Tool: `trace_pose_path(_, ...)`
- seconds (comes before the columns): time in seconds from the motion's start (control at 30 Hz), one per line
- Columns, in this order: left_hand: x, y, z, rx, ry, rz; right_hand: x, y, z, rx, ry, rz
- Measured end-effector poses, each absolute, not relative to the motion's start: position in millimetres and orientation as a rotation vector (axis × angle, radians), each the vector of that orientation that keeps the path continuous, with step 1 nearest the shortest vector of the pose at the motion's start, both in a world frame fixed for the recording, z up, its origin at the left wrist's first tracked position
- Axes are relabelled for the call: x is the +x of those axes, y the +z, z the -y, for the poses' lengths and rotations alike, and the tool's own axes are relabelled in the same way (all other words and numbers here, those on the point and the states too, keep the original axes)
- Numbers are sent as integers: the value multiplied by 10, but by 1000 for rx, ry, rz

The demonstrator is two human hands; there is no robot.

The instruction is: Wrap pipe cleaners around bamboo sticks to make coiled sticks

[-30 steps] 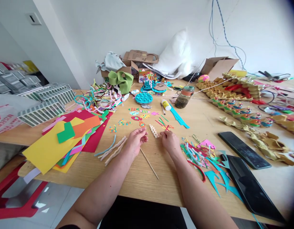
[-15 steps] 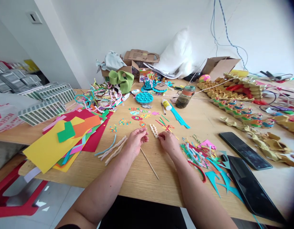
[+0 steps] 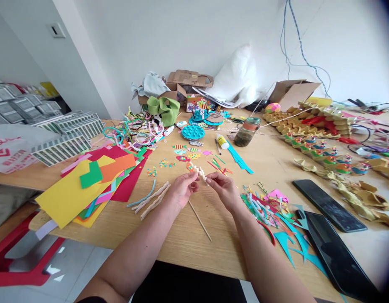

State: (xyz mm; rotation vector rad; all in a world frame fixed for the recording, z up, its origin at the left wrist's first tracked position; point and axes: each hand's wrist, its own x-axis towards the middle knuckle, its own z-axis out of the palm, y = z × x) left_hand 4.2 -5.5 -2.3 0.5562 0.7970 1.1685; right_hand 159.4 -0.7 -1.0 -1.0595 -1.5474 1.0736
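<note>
Between both hands is a white coiled pipe cleaner [image 3: 201, 171], raised a little off the table. The fingertips of my left hand [image 3: 183, 189] pinch its left side, while my right hand [image 3: 224, 189] grips the lower right end between thumb and fingers. Under and between my wrists a thin wooden stick [image 3: 200, 220] lies on the table. Left of my left hand rest straight pipe cleaners, a blue one [image 3: 143, 194] and pale ones [image 3: 154, 199]. Just beyond the hands are several decorated paper fish [image 3: 194, 156] and thin paper strips [image 3: 220, 167].
Coloured paper sheets [image 3: 71, 185] are piled at left. Paper scraps [image 3: 267, 206] and two black phones, a nearer one [image 3: 336, 248] and a farther one [image 3: 329, 205], lie right. Behind stand a glue bottle [image 3: 222, 142], a jar of dark liquid [image 3: 246, 132] and a blue dimpled disc [image 3: 193, 132].
My right hand has lifted the coiled white pipe cleaner from the table. Both hands have come together on it, the left fingers now pinching it too. The view has shifted slightly.
</note>
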Motion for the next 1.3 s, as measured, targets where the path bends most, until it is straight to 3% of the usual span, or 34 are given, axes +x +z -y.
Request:
trace_pose_path(0.17, 17, -26, 24, 520, 1189, -733, 1573, 35, 57, -1001, 1317, 1549)
trace_pose_path(0.47, 63, -6, 69, 735, 1218, -788, 1516, 76, 80, -1018, 1434, 1580)
trace_pose_path(1.3, 4, 40, 30, 887, 1301, -985, 1492, 18, 86, -1149, 1206, 1730)
